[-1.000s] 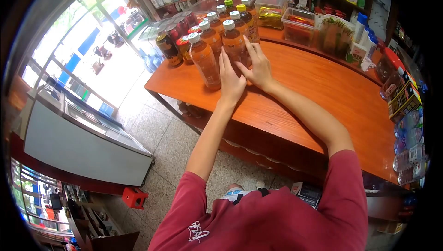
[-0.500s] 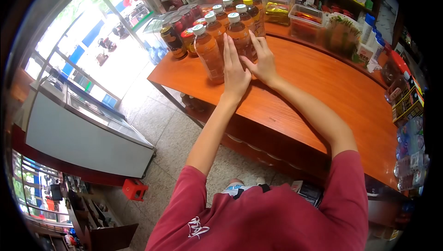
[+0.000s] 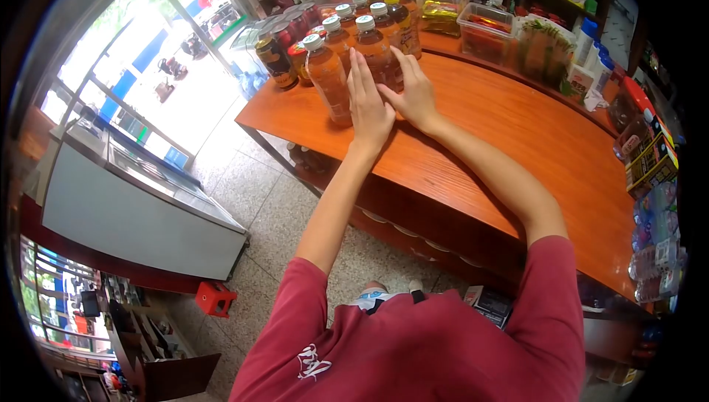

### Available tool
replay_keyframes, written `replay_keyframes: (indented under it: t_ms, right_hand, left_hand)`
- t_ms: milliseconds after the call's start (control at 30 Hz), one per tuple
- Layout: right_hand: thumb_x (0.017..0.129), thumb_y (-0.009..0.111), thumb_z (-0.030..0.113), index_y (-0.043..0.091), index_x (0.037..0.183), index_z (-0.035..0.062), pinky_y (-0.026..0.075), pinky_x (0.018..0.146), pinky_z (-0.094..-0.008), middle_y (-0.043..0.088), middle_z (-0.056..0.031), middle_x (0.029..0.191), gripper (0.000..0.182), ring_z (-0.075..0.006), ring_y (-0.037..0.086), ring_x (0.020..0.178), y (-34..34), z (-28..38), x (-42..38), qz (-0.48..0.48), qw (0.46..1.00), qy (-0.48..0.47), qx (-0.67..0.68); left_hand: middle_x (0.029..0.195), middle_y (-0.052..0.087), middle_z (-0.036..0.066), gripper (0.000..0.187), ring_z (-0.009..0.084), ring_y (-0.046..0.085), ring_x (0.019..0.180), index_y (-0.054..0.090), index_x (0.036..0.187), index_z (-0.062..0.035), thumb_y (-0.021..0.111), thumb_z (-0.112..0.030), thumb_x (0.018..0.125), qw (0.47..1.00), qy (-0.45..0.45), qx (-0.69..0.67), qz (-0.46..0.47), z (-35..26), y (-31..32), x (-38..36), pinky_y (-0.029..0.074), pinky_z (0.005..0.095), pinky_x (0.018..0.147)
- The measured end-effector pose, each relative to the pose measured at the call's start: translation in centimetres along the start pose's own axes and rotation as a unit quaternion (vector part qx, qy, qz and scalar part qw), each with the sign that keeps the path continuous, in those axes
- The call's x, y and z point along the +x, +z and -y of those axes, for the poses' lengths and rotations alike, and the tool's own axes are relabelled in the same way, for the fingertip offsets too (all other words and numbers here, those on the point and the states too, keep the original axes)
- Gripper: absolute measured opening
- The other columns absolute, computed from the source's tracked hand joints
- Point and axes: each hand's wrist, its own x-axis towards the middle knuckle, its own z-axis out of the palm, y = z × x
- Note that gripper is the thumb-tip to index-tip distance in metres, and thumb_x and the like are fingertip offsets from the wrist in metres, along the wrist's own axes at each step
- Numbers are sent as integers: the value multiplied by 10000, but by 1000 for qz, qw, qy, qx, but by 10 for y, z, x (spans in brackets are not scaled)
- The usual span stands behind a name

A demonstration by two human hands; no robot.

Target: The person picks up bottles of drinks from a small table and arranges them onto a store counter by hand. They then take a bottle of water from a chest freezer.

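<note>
Amber bottles (image 3: 338, 43): upright, clustered at the worktop's (image 3: 502, 106) left end.
Left hand (image 3: 371, 114): flat, fingers straight, along one white-capped bottle's (image 3: 375, 47) left side.
Right hand (image 3: 413, 99): unclosed, thumb spread from fingers, at that bottle's right side.
Clear tubs (image 3: 484, 41): right of the cluster.

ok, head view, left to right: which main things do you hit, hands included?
White-sided cabinet → dark can → leftmost white-capped bottle → left hand → right hand → clear tub with red contents → yellow-and-black box.

Bottles (image 3: 327, 80) on counter (image 3: 509, 136), left of tubs (image 3: 484, 38)
</note>
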Motion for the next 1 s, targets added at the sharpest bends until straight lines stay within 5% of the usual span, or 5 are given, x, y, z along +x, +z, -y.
replay_keyframes:
  t_ms: [367,567,700,833,1000]
  right_hand:
    - [789,722,55,520,1129,40,484,712,-364,568,-101,947,396,-252,579,835,-1,112,-8,-85,950,-200,222]
    - [730,704,182,599,946,74,517,706,-421,642,-92,878,263,-283,629,764,-15,179,-112,227,788,-523,234]
    - [781,729,212,562,1132,50,554,750,-444,670,-148,1007,422,-323,694,913,-17,144,-143,658,704,-232,133]
    - [852,698,358,685,1073,22,553,805,-416,747,-150,1006,402,-284,732,949,-10,119,-130,851,462,-184,-171]
    - [907,679,346,508,1330,31,491,939,-444,667,-169,1111,555,-344,650,1057,-7,135,-110,802,570,-175,14]
  left_hand:
    - [1548,351,229,626,359,350,1414,372,1478,25,601,-229,953,996,-79,12,35,-36,-38,-48,293,451,1172]
    - [1188,615,147,289,341,551,1169,641,1119,-41,644,-198,877,967,-241,-48,70,-76,-145,-206,424,444,1035]
    - [931,708,104,154,290,651,922,719,890,-69,758,-159,770,926,-361,85,62,-47,-184,-392,507,403,860]
    - [793,750,100,214,152,658,701,769,912,35,758,-151,806,646,-748,143,-57,-30,-242,-599,529,304,690]
    - [866,758,162,247,293,719,792,773,900,0,748,-228,808,354,-901,247,31,-97,-285,-718,549,409,741]
